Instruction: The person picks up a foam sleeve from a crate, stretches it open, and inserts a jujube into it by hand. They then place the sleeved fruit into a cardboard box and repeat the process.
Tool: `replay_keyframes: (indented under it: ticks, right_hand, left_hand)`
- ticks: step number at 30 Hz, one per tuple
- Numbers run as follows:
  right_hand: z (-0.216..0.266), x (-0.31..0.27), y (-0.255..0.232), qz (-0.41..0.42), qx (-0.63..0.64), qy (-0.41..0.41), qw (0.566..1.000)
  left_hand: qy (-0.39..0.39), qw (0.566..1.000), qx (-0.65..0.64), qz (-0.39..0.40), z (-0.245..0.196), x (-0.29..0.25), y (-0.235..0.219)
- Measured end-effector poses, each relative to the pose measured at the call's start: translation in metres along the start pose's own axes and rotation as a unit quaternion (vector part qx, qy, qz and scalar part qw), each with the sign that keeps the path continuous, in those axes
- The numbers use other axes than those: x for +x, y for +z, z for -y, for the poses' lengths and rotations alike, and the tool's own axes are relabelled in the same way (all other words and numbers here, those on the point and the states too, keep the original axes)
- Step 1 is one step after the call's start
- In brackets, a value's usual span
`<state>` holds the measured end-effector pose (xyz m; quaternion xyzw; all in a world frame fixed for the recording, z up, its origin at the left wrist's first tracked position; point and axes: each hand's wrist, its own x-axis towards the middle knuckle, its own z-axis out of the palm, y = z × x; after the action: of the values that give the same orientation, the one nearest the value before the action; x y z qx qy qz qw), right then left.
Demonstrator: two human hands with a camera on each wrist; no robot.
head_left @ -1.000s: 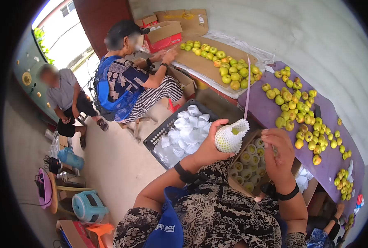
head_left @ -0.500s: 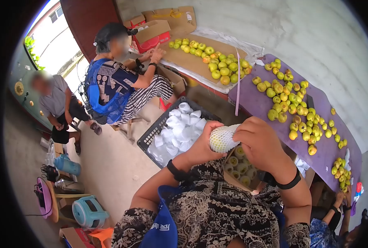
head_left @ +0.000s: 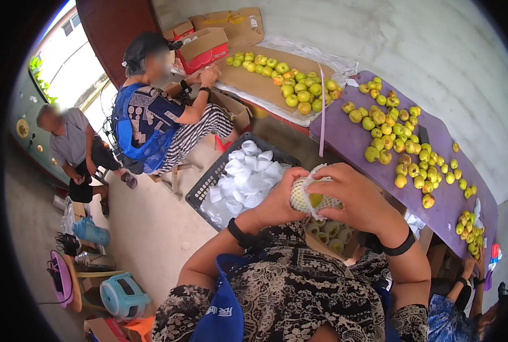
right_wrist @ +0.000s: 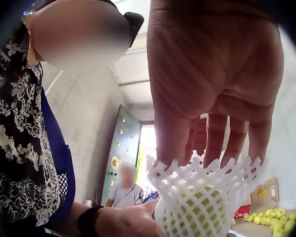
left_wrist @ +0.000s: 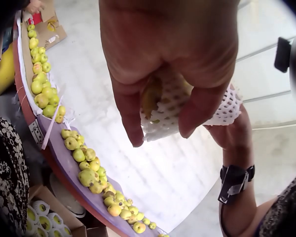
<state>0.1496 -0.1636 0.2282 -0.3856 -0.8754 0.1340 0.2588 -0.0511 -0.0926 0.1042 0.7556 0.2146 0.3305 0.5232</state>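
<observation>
A yellow-green apple point(head_left: 316, 199) sits inside a white foam net sleeve point(head_left: 299, 197) in front of my chest. My left hand point(head_left: 278, 202) grips the sleeved apple from the left, thumb and fingers around it. On the other side, my right hand point(head_left: 357, 198) pinches the sleeve's open rim with its fingertips. That rim is spread wide in the right wrist view, where the apple shows green through the mesh point(right_wrist: 197, 207). Part of the apple's bare skin point(left_wrist: 151, 98) shows between the fingers in the left wrist view.
A black crate point(head_left: 196, 196) of white foam sleeves stands ahead. Below my hands is a carton point(head_left: 345, 256) of sleeved apples. Loose apples point(head_left: 399, 131) lie on a purple-topped table point(head_left: 351, 137) and a cardboard-covered one point(head_left: 254, 85). One person point(head_left: 145, 108) sits ahead; others are farther off.
My right hand has come from apart on the right to the sleeve, and its fingers now spread the rim. My left hand keeps holding the apple. The head view has shifted slightly.
</observation>
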Motion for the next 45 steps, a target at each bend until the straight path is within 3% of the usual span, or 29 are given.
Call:
replay_keyframes:
  ticks: [8,11,14,16,20,23,24,25,26,30,32,36,38,41,43,45]
  right_hand:
    - [-0.007,-0.005,0.019,-0.007,-0.020,0.027,0.999]
    - [-0.003,-0.005,0.020,-0.044,-0.027,0.050,0.997]
    - [-0.003,-0.007,0.021,-0.031,-0.027,0.074,0.996]
    - [0.001,-0.006,0.022,-0.032,-0.030,0.091,0.995]
    - [-0.004,-0.007,0.028,-0.055,-0.036,0.083,0.994]
    - [-0.008,-0.009,0.030,-0.113,-0.007,0.083,0.990]
    - [-0.008,-0.010,0.028,-0.113,-0.007,0.082,0.990]
    - [-0.009,-0.011,0.024,-0.138,-0.011,0.032,0.990]
    - [-0.010,-0.012,0.021,-0.161,-0.015,-0.019,0.987]
    - [-0.011,-0.022,0.019,-0.133,-0.062,-0.042,0.988]
    - [-0.017,-0.025,0.025,-0.175,-0.119,-0.078,0.974]
    - [-0.021,-0.033,0.028,-0.195,-0.189,-0.128,0.954]
    - [-0.023,-0.038,0.033,-0.237,-0.267,-0.159,0.920]
    - [-0.026,-0.036,0.036,-0.258,-0.274,-0.170,0.911]
    - [-0.030,-0.037,0.040,-0.262,-0.256,-0.163,0.916]
    - [-0.035,-0.040,0.045,-0.266,-0.238,-0.154,0.921]
  left_hand:
    - [0.022,0.998,0.051,0.034,0.001,-0.001,0.010]
    - [0.044,0.994,0.095,0.018,-0.003,0.000,0.014]
    - [0.088,0.995,0.037,-0.021,-0.009,0.001,0.017]
    - [0.141,0.975,0.173,-0.015,-0.008,0.003,0.016]
    - [0.123,0.979,0.163,-0.012,-0.006,0.000,0.019]
    - [0.105,0.991,0.076,-0.013,-0.001,0.000,0.018]
    - [0.060,0.998,0.020,-0.022,-0.009,0.001,0.017]
    - [0.014,0.999,-0.037,-0.032,-0.015,0.002,0.015]
    - [0.015,0.999,-0.037,-0.032,-0.019,0.003,0.013]
    - [0.008,0.998,-0.025,-0.059,-0.020,0.004,0.011]
    - [0.007,0.997,-0.037,-0.062,-0.021,0.005,0.012]
    - [-0.023,0.989,-0.128,-0.065,-0.022,0.004,0.013]
    - [-0.029,0.987,-0.147,-0.063,-0.017,0.004,0.014]
    - [-0.021,0.981,-0.181,-0.063,-0.016,0.002,0.014]
    - [-0.057,0.932,-0.353,-0.055,-0.026,0.000,0.016]
    - [-0.046,0.932,-0.356,-0.049,-0.021,-0.001,0.015]
